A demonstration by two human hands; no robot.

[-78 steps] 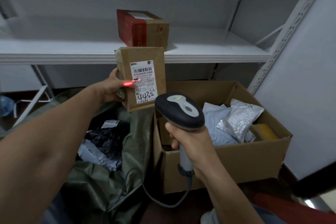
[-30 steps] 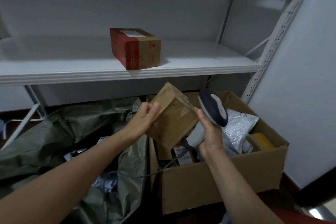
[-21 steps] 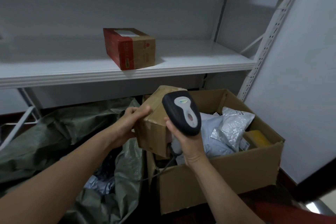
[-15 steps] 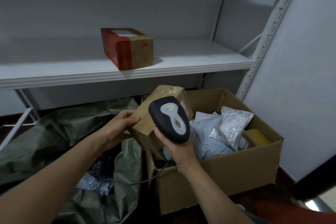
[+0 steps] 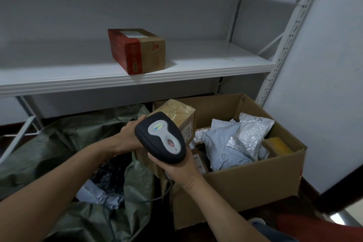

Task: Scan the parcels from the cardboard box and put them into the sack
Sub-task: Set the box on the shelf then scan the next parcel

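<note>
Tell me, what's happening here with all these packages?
A person is sorting parcels. Their left hand holds a small brown parcel at the left edge of the cardboard box, while the right hand grips a handheld scanner in front of it. More bagged parcels lie in the box; the green sack sits open to the left with some inside.
</note>
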